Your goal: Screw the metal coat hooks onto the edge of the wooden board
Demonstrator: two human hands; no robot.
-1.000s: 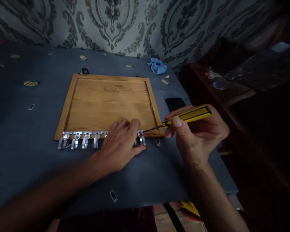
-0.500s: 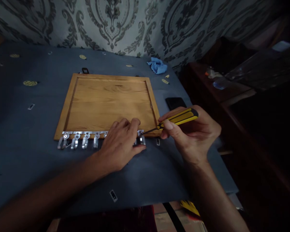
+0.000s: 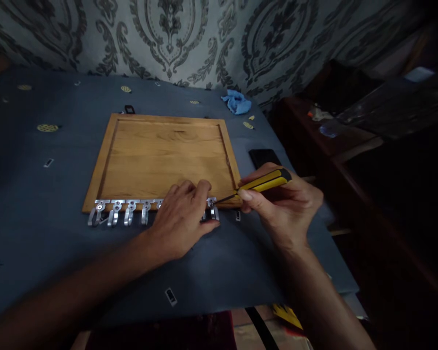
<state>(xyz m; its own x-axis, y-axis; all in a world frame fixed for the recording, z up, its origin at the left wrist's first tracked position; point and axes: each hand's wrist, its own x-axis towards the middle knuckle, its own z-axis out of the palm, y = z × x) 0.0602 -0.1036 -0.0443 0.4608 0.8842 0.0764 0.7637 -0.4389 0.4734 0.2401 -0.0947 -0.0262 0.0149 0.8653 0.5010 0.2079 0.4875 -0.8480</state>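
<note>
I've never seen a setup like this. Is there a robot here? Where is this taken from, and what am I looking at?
There's no robot: these are a person's own bare hands. The camera is worn on that person's head, looking forward and down.

On a table with a blue patterned covering lies a framed wooden panel. A row of metal hooks runs along its near edge. The left hand lies over part of the row, hiding some hooks. The right hand holds a yellow-and-black screwdriver, its tip at the rightmost hook; whether it sits in a screw is too small to tell. Farther back lies a crumpled blue cloth.
</note>
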